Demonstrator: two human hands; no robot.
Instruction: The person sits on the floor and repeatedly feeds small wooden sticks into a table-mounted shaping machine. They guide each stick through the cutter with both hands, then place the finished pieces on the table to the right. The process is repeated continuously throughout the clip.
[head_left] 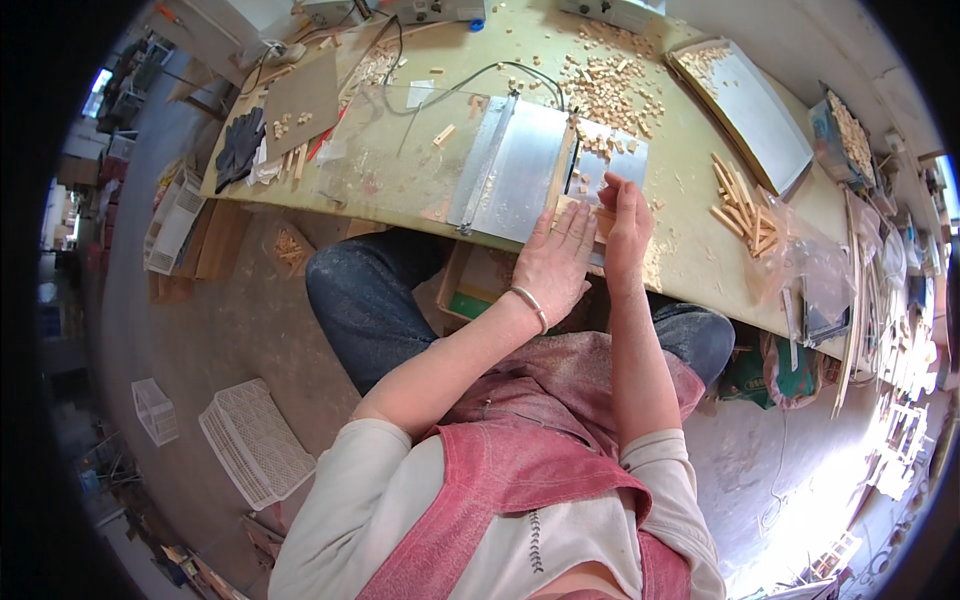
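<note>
A steel saw table [510, 150] lies at the bench's front with a wooden strip [560, 160] along it beside a dark slot [572, 160]. My left hand [555, 260] lies with fingers stretched and together over a pale wood piece [600, 225] near that slot. Just right of it, my right hand [625, 225] has its fingers bent at the piece's right end, which they partly hide. Small cut wood blocks [610, 145] are scattered on the steel beyond my hands.
Loose sticks [740, 210], a metal tray [740, 110] and a block-filled bin [845, 140] are at right. A block heap [610, 85], a cable [500, 65] and dark gloves [240, 150] lie on the bench [680, 140]. White baskets [255, 440] sit on the floor.
</note>
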